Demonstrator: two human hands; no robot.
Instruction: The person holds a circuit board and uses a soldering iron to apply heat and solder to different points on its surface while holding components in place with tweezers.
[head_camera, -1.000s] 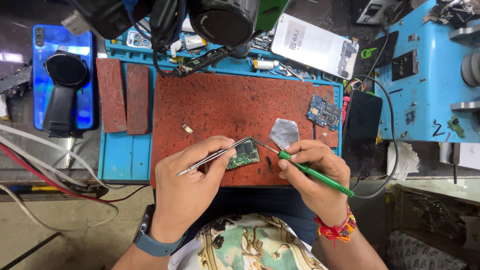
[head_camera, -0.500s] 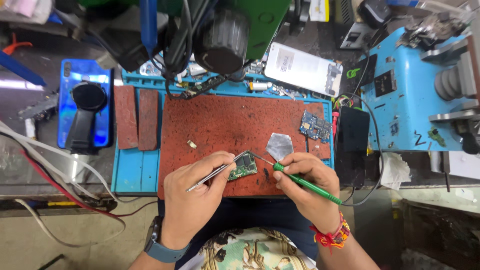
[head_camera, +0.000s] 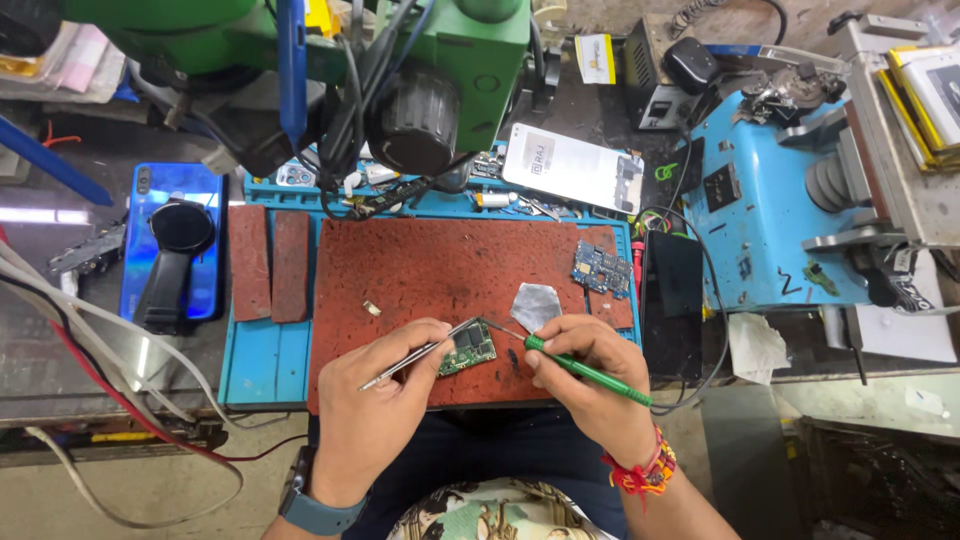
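**benchwatcher:** Barely anything's shifted on the bench since a second ago. Both hands sit in the same spot on the red work mat (head_camera: 440, 270); it's mostly the head camera that has tipped, so more of the green microscope (head_camera: 440, 60) crowds in up top.

**solderfan:** What's each hand doing?

**benchwatcher:** Left hand (head_camera: 385, 405) has its fingers pinched narrow round a pair of metal tweezers (head_camera: 420, 353), tips pressing the small green circuit board (head_camera: 468, 350), which lies flat near the mat's front edge. I'd guess that's to stop it sliding. Right hand (head_camera: 590, 370) is closed in a pen grip on a thin green-handled tool (head_camera: 585, 368), its tip touching the board's right edge, with the cord trailing off to the right.

**solderfan:** Much room to move?

**benchwatcher:** Plenty of bare mat behind the board. Closest bits are a silver foil scrap (head_camera: 535, 303) just beside the tool tip and a tiny metal piece (head_camera: 371, 308) to the left. A blue circuit board (head_camera: 601, 268) sits near the mat's right edge, well apart. Heels of both hands hang over the front edge, probably braced there. A blue phone (head_camera: 170, 250) with a black holder on it lies way off left, past the blue tray (head_camera: 262, 355).
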